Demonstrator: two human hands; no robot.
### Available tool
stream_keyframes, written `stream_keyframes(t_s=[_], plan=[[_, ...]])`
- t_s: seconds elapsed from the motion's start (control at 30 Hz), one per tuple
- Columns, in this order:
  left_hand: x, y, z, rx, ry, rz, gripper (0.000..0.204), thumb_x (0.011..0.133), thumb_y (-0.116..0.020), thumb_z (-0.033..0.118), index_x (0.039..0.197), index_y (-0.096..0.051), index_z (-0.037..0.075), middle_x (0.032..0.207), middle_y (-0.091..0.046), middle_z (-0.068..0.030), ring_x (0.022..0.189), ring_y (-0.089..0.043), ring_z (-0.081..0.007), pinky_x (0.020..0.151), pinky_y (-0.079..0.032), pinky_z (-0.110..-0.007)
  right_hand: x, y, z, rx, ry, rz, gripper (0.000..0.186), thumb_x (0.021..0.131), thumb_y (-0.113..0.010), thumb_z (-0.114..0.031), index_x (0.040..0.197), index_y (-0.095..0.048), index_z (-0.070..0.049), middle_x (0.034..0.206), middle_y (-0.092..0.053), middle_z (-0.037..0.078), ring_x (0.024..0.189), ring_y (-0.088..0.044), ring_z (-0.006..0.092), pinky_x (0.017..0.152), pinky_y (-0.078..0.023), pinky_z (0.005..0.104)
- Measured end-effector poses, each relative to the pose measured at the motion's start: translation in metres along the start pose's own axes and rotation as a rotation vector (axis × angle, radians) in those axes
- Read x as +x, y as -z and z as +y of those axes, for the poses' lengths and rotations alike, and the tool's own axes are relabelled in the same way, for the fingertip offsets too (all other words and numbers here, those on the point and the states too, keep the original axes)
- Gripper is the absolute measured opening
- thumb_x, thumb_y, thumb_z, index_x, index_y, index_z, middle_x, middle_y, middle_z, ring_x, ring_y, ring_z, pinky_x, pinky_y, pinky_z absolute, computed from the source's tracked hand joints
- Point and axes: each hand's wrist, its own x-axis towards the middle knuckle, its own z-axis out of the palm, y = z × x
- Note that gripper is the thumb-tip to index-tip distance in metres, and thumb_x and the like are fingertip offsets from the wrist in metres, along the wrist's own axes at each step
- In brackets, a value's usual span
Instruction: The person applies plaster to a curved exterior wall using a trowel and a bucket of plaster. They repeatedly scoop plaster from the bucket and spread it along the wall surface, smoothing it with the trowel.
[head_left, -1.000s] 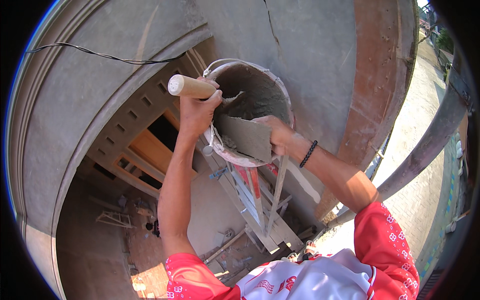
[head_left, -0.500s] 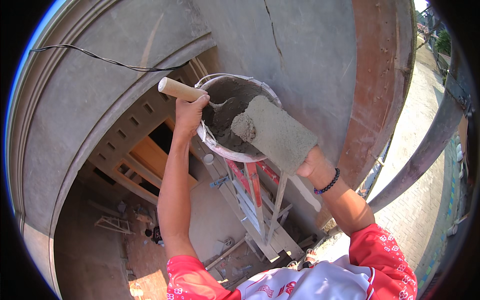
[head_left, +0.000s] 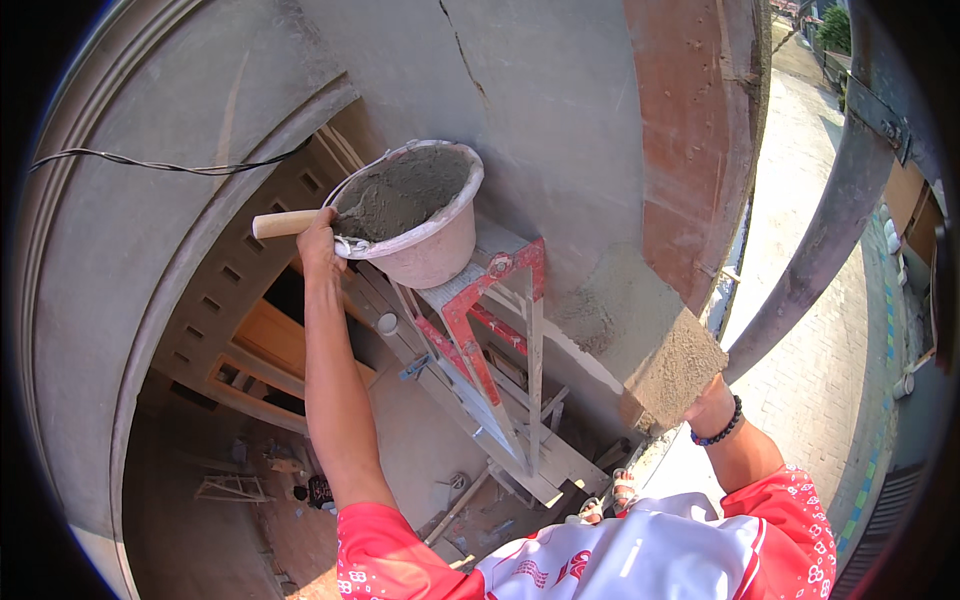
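Observation:
My left hand [head_left: 318, 240] grips the wooden handle [head_left: 283, 223] of a tool whose blade is buried in grey mortar [head_left: 405, 190]. The mortar fills a pale bucket [head_left: 440, 250] standing on top of a red stepladder [head_left: 480, 310]. My right hand [head_left: 708, 405], with a black bead bracelet on the wrist, holds a flat board [head_left: 675, 370] coated with mortar. The board is pressed against the lower part of the grey plastered wall [head_left: 560, 130], well to the right of and below the bucket.
A reddish unplastered strip [head_left: 690, 130] runs down the wall's right edge. A grey metal pole [head_left: 830, 240] slants past it on the right. A black cable [head_left: 150, 162] crosses the curved arch at left. Far below lie wooden frames and a paved path.
My right hand has carried the mortar-loaded board from the bucket down and right to the wall. My left hand has stayed on the wooden handle at the bucket.

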Motion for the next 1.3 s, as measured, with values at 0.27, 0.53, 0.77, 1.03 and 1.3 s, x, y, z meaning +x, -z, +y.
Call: stream_keyframes(t_s=[0.27,0.53,0.77,1.03,1.3], plan=[[0.045,0.029,-0.021,0.297,0.118,-0.225,0.031,0.086,-0.069,0.022,0.104,-0.062,-0.003,0.097,-0.066,-0.0099,0.084,-0.066,-0.0223,0.071,-0.055,-0.035,-0.083,0.004,0.019,0.092,0.035,0.402,0.042,0.094,-0.057,-0.025,0.133,-0.051,-0.010,0.122,-0.063,0.011,0.105,-0.065,0.0244,0.090,-0.053,0.0437],[0.036,0.032,-0.009,0.417,0.148,-0.345,0.029,0.088,-0.068,0.032,0.104,-0.063,0.008,0.091,-0.066,-0.0039,0.075,-0.065,-0.0164,0.056,-0.054,-0.029,-0.205,0.069,0.036,0.157,0.157,0.650,0.044,0.095,-0.056,-0.025,0.135,-0.048,-0.010,0.124,-0.061,0.010,0.105,-0.065,0.0216,0.090,-0.054,0.0409],[-0.029,0.018,0.002,0.315,0.025,-0.320,0.030,0.094,-0.062,0.025,0.115,-0.056,0.004,0.108,-0.062,-0.0100,0.100,-0.061,-0.0230,0.081,-0.053,-0.037,-0.188,0.117,0.045,0.112,0.382,0.713,0.041,0.097,-0.053,-0.012,0.136,-0.043,-0.011,0.122,-0.059,0.011,0.104,-0.064,0.0205,0.085,-0.056,0.0366],[-0.067,0.028,0.014,0.274,-0.080,-0.412,0.063,0.095,-0.061,0.026,0.141,-0.029,-0.001,0.133,-0.044,-0.0212,0.118,-0.052,-0.0321,0.096,-0.049,-0.045,-0.148,0.135,0.040,0.201,0.442,0.628,0.035,0.098,-0.053,-0.016,0.132,-0.051,-0.009,0.120,-0.063,0.010,0.103,-0.065,0.0229,0.090,-0.055,0.0388],[-0.225,-0.003,0.006,0.604,-0.973,-0.128,0.080,0.095,-0.059,0.032,0.149,-0.012,-0.002,0.148,-0.024,-0.0211,0.135,-0.032,-0.0316,0.109,-0.031,-0.046,-0.127,0.086,0.031,0.072,0.531,0.544,0.041,0.095,-0.056,-0.013,0.134,-0.047,-0.006,0.122,-0.061,0.009,0.105,-0.064,0.0216,0.092,-0.055,0.0364]])
